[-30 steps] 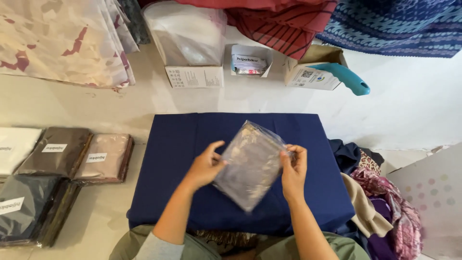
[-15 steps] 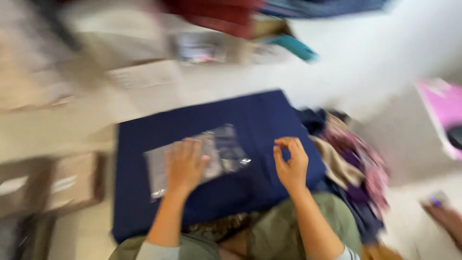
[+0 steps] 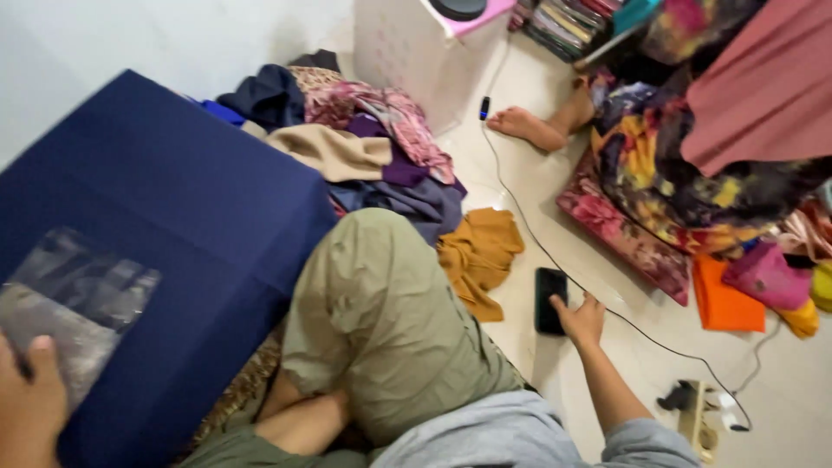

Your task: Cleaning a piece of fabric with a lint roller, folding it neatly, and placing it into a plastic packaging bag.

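Single view only: head-worn camera, so no second view overlaps it. It looks steeply down from above the seated person's own lap and is turned toward their right side. Near range: the bent knee in khaki trousers (image 3: 381, 321) fills the centre. The frame is tilted, so the navy fabric slab (image 3: 165, 208) runs diagonally into the left edge. The left hand (image 3: 30, 407) is cut off by the bottom-left corner; the right hand (image 3: 582, 319) sits right of centre on the tiled floor (image 3: 555, 173). The upper right reaches to another person's bare foot (image 3: 527, 126).
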